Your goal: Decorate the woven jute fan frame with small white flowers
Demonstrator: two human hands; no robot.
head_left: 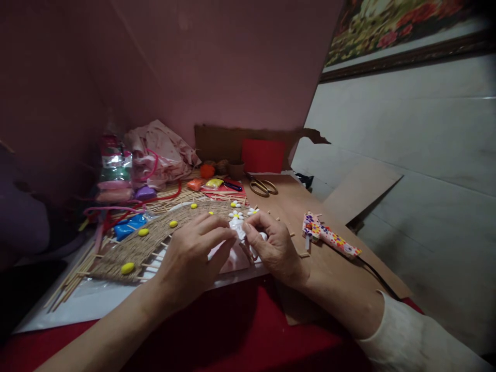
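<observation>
My right hand [273,248] is closed in a pinch on a small white packet [237,227], which looks like modelling clay in clear plastic. From the other side, the fingertips of my left hand [199,248] press together at the packet's edge. Beneath and behind both hands lies a curved twine-woven band on wooden sticks [155,248]. Yellow clay ovals [127,268] dot the band. Toward its right end are white-petalled flowers with yellow centres [235,214]. My hands hide part of the band and a pale pink piece below them.
Gold-handled scissors [260,187] lie on the brown cardboard [287,199]. To the right is a flower-patterned glue gun [329,237] with a black cord. Bagged coloured clay [114,175], a blue packet [129,227] and crumpled pink cloth [160,150] are at left. A red card [263,156] stands behind.
</observation>
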